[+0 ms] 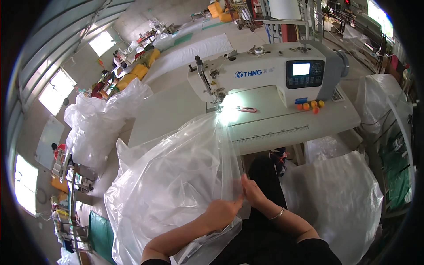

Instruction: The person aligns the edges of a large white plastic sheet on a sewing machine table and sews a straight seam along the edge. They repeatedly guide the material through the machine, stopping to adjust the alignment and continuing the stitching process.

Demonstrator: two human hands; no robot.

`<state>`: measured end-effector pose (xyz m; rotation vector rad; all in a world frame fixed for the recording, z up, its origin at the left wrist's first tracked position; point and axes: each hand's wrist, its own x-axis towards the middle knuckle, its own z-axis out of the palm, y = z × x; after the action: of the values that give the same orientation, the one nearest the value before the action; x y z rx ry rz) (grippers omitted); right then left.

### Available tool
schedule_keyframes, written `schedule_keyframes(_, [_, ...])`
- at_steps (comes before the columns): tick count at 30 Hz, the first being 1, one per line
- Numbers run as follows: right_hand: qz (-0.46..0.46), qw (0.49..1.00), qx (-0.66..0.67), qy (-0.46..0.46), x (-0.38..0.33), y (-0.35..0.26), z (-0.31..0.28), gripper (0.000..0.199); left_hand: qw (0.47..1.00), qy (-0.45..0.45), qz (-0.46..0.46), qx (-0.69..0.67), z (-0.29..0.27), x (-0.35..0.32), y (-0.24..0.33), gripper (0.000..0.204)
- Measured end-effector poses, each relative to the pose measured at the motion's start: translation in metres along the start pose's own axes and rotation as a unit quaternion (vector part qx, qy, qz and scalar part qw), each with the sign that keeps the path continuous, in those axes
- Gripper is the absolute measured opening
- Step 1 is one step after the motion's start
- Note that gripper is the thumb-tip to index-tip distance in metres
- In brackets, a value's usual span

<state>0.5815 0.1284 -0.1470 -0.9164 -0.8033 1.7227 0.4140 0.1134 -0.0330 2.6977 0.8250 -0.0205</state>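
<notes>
- Step in hand, best guess: lining up the edge of the clear plastic film [176,181] for a seam. Its top narrows to the needle area [219,108] of the white sewing machine [256,73], about 12 o'clock from the hands, while the big puffy part lies toward 9.
- Left hand [222,213]: grip looks closed on the film's edge, knuckles bunched.
- Right hand [255,192]: right beside it at 1 o'clock, seemingly pinching that same edge; can't see every fingertip though.
- Next move, imo: needs the layers flush and tension light and even, guiding toward 12. Slick stuff like that could easily slide or pucker.
- Film is thin, glossy, see-through, all soft folds and crinkly highlights. Another cloudy plastic heap [335,203] slumps at 3 o'clock, and a crumpled one [95,128] at 10.
- Bench [163,110] is smooth and pale, with a ruler strip [274,134] along its front. A slim pink tool [247,109] lies near the needle; small round orange and yellow balls [305,106] sit around 1 o'clock.
</notes>
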Motion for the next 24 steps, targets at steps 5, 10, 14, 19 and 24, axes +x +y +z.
schedule_keyframes(5, [-0.001, 0.999, -0.05, 0.012, -0.006, -0.007, 0.016, 0.031, 0.992, -0.117, -0.038, -0.029, -0.025, 0.012, 0.001, 0.036])
schedule_keyframes(10, [-0.006, 1.0, -0.005, 0.021, -0.005, -0.007, 0.019, 0.03, 0.981, 0.172, -0.086, -0.039, -0.053, 0.057, -0.098, 0.047])
schedule_keyframes(14, [0.016, 1.0, 0.004, 0.009, -0.011, -0.021, 0.012, 0.031, 0.923, 0.122, -0.36, 0.051, -0.05, -0.003, -0.248, 0.059])
schedule_keyframes(19, [0.051, 0.999, 0.01, 0.002, -0.007, -0.013, 0.012, 0.031, 0.92, 0.147, -0.324, 0.162, -0.058, -0.028, -0.322, 0.057])
schedule_keyframes(24, [0.068, 0.997, 0.033, -0.009, 0.0, 0.005, 0.013, 0.032, 0.865, 0.042, -0.499, 0.034, -0.135, 0.085, -0.272, 0.035])
